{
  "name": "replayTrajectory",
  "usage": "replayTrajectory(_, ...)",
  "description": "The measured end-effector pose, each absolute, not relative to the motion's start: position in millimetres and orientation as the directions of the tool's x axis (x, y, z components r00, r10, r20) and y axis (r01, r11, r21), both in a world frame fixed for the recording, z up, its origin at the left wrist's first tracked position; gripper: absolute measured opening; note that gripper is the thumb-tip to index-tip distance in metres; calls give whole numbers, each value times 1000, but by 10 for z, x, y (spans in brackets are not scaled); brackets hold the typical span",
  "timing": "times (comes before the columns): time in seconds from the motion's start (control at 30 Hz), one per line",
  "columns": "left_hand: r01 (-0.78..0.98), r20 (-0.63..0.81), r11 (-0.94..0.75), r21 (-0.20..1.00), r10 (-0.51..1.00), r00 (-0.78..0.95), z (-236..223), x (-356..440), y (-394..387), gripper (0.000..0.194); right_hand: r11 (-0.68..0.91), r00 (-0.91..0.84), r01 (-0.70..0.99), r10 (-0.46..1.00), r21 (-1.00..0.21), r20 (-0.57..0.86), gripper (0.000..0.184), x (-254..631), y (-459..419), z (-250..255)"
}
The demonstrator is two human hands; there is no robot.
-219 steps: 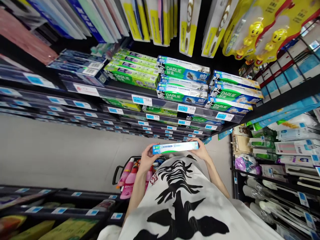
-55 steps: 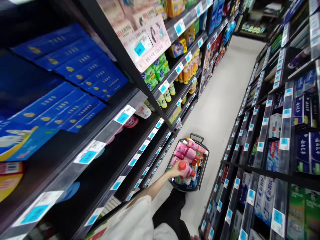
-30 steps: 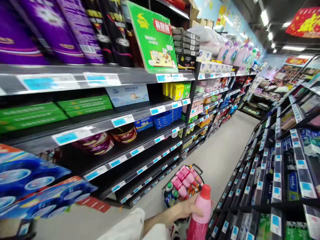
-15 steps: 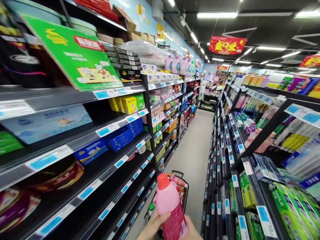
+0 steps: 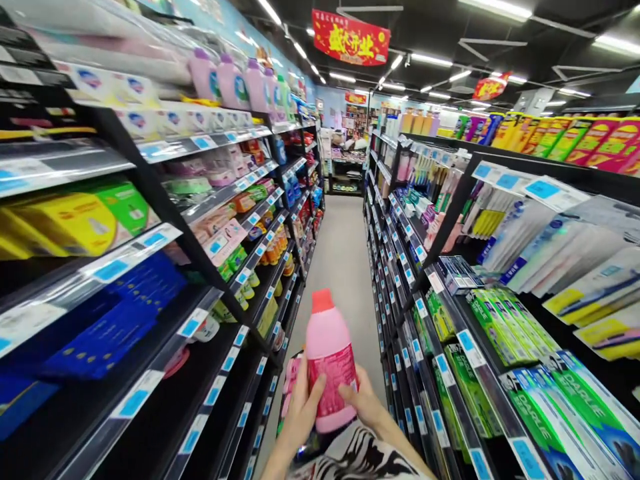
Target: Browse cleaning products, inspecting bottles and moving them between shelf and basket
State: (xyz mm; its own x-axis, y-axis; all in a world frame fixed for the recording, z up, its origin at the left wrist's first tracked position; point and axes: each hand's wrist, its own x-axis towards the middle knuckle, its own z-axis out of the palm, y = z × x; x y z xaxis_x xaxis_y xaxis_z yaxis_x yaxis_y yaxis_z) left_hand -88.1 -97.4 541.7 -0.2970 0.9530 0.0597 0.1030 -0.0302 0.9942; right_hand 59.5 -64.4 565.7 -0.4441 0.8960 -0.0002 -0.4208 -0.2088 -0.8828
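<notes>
From the head view, I stand in a shop aisle with a pale floor [image 5: 343, 233] running ahead of me between two rows of stock. The left shelves [image 5: 223, 283] come close, with yellow boxes [image 5: 75, 217] above a stack of blue boxes [image 5: 117, 320]. Further along sit white soap boxes [image 5: 173, 122], and pale purple bottles [image 5: 233, 83] stand higher up. On my other side, the right shelves [image 5: 453, 213] carry hanging toothbrush packs [image 5: 595, 293], rows of green toothpaste boxes [image 5: 510, 323] and, nearer me, blue-and-green cartons [image 5: 575, 407]. Bright bags [image 5: 565, 140] line the top there, and a red banner [image 5: 350, 37] hangs from the ceiling. Low down, just beside my left hand, some pink packages [image 5: 291, 383] show, mostly hidden; my hands and what they hold block my view of whatever lies below.

The pink bottle [image 5: 327, 337] is between my hands, in front of my black-and-white shirt [image 5: 370, 457]. Its red cap [image 5: 322, 300] points up, leaning slightly left, well above my grip. My left hand [image 5: 303, 407] is clamped along one side, thumb on the dark pink label [image 5: 333, 373]; my right hand [image 5: 367, 400] clasps the other side low down, thumb on the label too.
</notes>
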Motion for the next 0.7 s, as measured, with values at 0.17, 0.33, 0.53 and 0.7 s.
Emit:
replayTrajectory(0.17,139,105,-89,986,988,-117,5428,-708,-1028,95,-83,-139,-415,990,-906,-27,69,686,-506,5739)
replayTrajectory(0.33,65,39,-40,997,999,9,5349,-764,-1045,103,-81,9,-387,996,-919,-91,75,737,-513,5514)
replayTrajectory(0.53,-5,55,-54,999,998,30,5398,-792,-1076,94,-140,45,-360,985,-922,-168,73,714,-587,5415)
replayTrajectory(0.7,76,123,-121,990,992,-23,5392,-780,-1135,85,-211,52,-364,968,-907,-245,79,696,-614,5416)
